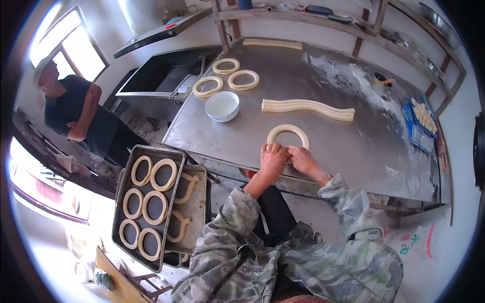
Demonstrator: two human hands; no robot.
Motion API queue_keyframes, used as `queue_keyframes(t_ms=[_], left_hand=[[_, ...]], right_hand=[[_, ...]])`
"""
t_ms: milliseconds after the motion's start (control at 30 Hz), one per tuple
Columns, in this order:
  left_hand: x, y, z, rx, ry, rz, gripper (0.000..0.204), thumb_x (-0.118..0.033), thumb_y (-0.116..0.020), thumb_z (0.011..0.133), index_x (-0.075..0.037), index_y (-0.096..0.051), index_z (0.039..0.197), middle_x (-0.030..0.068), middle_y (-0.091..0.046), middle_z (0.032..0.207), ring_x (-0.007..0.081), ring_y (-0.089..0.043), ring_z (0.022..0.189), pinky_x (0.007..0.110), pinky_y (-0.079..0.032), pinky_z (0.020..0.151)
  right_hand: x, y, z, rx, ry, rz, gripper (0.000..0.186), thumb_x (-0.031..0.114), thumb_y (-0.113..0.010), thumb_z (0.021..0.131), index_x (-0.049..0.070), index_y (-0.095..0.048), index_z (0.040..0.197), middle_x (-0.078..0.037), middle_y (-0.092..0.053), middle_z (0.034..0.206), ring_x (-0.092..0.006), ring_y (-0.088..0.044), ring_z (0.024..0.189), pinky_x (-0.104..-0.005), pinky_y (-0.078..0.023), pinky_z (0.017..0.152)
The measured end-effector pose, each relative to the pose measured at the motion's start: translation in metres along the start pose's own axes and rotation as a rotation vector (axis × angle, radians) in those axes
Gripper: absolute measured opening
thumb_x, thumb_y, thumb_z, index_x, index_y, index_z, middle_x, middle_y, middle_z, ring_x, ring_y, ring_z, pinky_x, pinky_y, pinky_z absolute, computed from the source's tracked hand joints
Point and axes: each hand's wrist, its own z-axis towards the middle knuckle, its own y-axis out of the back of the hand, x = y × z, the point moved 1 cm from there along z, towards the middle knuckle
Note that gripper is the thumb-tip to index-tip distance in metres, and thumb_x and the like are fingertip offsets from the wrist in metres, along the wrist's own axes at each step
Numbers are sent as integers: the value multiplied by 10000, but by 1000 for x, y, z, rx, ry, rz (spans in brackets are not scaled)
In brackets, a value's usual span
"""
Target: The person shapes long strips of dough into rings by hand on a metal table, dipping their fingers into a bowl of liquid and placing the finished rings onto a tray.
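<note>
Dough ring (287,128) lies near the metal table's (222,139) front edge, left hand (273,158) and right hand (306,162) curled closed on its near side, where uneven pinching could tear it

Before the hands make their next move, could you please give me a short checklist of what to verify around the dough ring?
1. Both hands on the work: left hand and right hand meet at the near side of the dough ring. Ok.
2. Join under the fingers closed: hidden. Cannot tell.
3. Ring apart from the long dough strips: a gap shows. Ok.
4. White bowl upright and apart from the ring: yes. Ok.
5. Flat room for another ring in the upper tray: six rings appear to fill it. Not ok.
</note>
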Motion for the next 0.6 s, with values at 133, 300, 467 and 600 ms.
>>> queue_keyframes(t_ms=[133, 300, 467, 600], left_hand=[[13, -5, -1, 170, 18, -71, 88, -174, -658, 810, -111, -705, 848, 56, -652, 908, 273, -622, 948, 459, -444, 919], [11, -3, 2, 223, -19, -161, 76, -158, -668, 794, -118, -723, 828, 48, -642, 867, 256, -616, 925, 432, -431, 918], [11, -3, 8, 235, -40, -186, 57, -148, -658, 806, -111, -700, 793, 51, -639, 854, 261, -619, 911, 436, -437, 907], [14, -3, 6, 248, -50, -176, 59, -142, -653, 809, -102, -677, 773, 56, -637, 853, 268, -624, 893, 429, -455, 870]], right_hand=[[11, 12, -12, -54, 16, -376, 141, 56, -565, 840, 8, -674, 915, -140, -687, 1124, -365, -642, 984, -482, -522, 869], [-6, 12, -23, -96, 157, -352, 109, 83, -592, 834, 20, -677, 862, -130, -687, 1010, -361, -648, 930, -456, -519, 864], [-3, 17, -20, -57, 98, -327, 162, 101, -577, 871, 18, -704, 927, -130, -709, 1086, -344, -658, 987, -440, -533, 872], [-4, 13, -19, -159, 184, -289, 137, 90, -581, 832, 33, -699, 874, -121, -698, 963, -350, -657, 912, -453, -535, 839]])
